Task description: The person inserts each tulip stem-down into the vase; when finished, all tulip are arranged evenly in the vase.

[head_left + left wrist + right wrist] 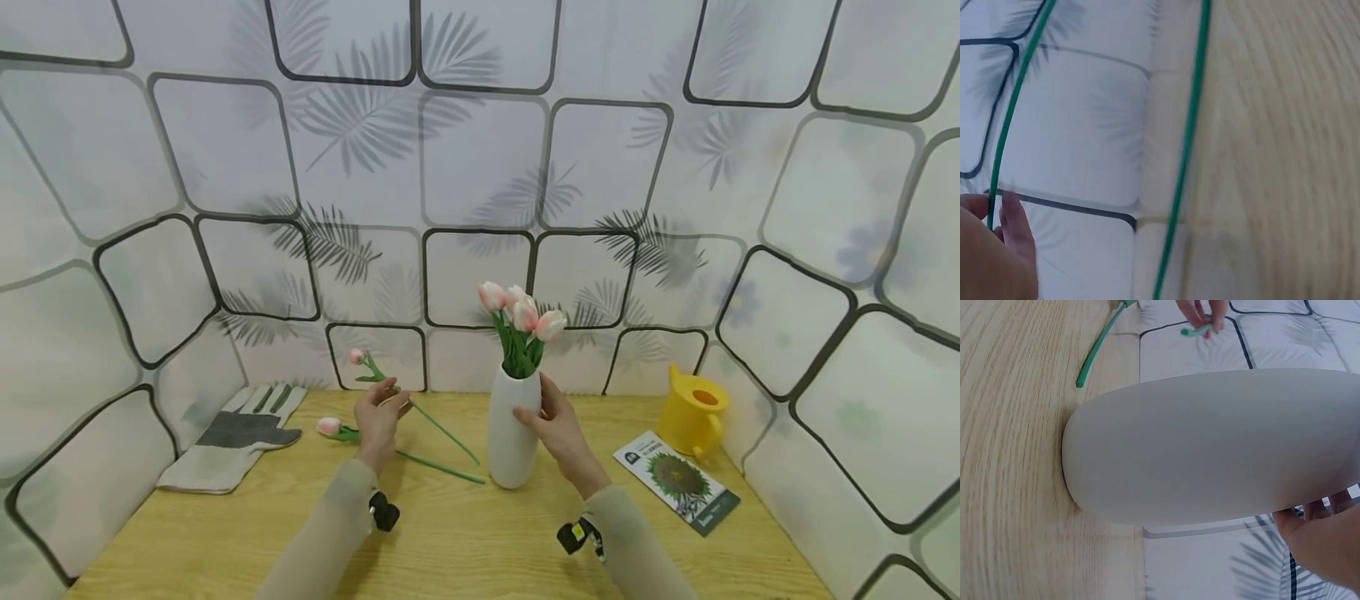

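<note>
My left hand pinches the green stem of a pink tulip, raised over the table with its stem slanting down to the right. In the left wrist view that stem runs up from between thumb and fingers. A second pink tulip lies on the table below, its stem crossing the left wrist view. My right hand grips the upper right side of a tall white vase, which stands upright on the table. Several pink and white tulips rise from its mouth.
A pair of grey and white gloves lies at the left by the wall. To the right are a seed packet with a flower picture and a yellow watering can. Patterned walls enclose the wooden table.
</note>
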Tool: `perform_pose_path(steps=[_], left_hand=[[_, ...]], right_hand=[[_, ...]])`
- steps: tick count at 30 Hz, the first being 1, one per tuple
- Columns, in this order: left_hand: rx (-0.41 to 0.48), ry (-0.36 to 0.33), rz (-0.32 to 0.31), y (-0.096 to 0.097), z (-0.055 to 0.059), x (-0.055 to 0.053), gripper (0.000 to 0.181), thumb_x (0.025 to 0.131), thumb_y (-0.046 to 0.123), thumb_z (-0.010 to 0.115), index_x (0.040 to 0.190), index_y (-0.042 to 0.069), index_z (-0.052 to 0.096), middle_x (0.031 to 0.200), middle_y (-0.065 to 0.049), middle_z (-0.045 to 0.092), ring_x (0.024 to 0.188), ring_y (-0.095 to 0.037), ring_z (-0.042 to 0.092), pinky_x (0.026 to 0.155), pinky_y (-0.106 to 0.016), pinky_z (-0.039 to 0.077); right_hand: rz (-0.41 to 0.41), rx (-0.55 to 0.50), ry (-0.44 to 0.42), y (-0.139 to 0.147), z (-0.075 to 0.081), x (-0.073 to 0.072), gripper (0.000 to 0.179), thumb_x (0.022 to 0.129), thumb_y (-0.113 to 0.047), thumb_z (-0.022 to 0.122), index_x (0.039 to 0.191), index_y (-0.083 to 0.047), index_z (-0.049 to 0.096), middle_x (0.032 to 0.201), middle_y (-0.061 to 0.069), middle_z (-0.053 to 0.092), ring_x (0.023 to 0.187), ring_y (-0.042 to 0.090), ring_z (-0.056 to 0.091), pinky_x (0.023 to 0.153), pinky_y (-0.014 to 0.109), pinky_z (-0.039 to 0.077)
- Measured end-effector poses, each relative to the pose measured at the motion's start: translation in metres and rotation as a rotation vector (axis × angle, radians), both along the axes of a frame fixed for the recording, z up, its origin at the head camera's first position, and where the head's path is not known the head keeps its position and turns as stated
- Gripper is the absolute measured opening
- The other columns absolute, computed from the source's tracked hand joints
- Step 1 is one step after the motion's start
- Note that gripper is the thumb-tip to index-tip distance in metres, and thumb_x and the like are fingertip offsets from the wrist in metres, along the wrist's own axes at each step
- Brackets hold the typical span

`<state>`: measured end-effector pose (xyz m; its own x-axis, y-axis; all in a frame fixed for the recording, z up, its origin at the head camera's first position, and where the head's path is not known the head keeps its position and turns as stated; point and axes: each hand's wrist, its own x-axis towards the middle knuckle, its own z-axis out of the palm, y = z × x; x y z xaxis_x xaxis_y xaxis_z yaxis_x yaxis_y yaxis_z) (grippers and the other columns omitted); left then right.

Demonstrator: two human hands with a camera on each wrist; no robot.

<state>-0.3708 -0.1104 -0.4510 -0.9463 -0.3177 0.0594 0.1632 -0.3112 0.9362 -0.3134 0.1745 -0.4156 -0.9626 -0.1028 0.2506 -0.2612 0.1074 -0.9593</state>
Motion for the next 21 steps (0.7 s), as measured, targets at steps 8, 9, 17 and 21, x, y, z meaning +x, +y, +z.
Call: perform_pose_path(steps=[8, 9, 17, 21], left_hand=[[-0.007, 0.138, 0.059, 0.005, 0.024, 0.005, 0.04, 0.086, -0.006, 0.07, 0.124, 0.004, 0.062, 0.102, -0.007, 0.057, 0.087, -0.014, 0.065, 0.079, -0.027, 0.06], [0.002, 0.155, 0.059, 0.006, 0.028, 0.005, 0.04, 0.086, -0.007, 0.07, 0.124, 0.004, 0.062, 0.102, -0.007, 0.057, 0.087, -0.014, 0.064, 0.079, -0.026, 0.06], [0.066, 0.259, 0.078, 0.011, 0.065, 0.015, 0.039, 0.084, -0.012, 0.068, 0.122, -0.001, 0.062, 0.106, -0.011, 0.057, 0.082, -0.009, 0.064, 0.076, -0.026, 0.06], [0.093, 0.297, 0.078, 0.012, 0.079, 0.018, 0.04, 0.084, -0.012, 0.069, 0.122, -0.002, 0.062, 0.104, -0.009, 0.061, 0.082, -0.01, 0.065, 0.077, -0.028, 0.06]], right_hand=[[0.002, 0.002, -0.02, 0.0, 0.002, 0.002, 0.08, 0.093, -0.025, 0.069, 0.157, -0.016, 0.021, 0.158, 0.012, 0.033, 0.145, 0.033, 0.033, 0.118, 0.057, 0.025], [0.0, 0.0, -0.029, 0.0, 0.002, 0.002, 0.08, 0.094, -0.024, 0.069, 0.157, -0.016, 0.02, 0.158, 0.011, 0.032, 0.145, 0.032, 0.032, 0.119, 0.057, 0.024], [0.004, 0.004, -0.04, 0.0, 0.005, 0.002, 0.081, 0.094, -0.024, 0.068, 0.158, -0.017, 0.018, 0.159, 0.01, 0.031, 0.146, 0.031, 0.031, 0.12, 0.055, 0.022], [0.006, 0.015, -0.037, -0.001, 0.003, 0.001, 0.081, 0.093, -0.026, 0.069, 0.157, -0.017, 0.021, 0.158, 0.009, 0.033, 0.145, 0.031, 0.034, 0.119, 0.055, 0.025]])
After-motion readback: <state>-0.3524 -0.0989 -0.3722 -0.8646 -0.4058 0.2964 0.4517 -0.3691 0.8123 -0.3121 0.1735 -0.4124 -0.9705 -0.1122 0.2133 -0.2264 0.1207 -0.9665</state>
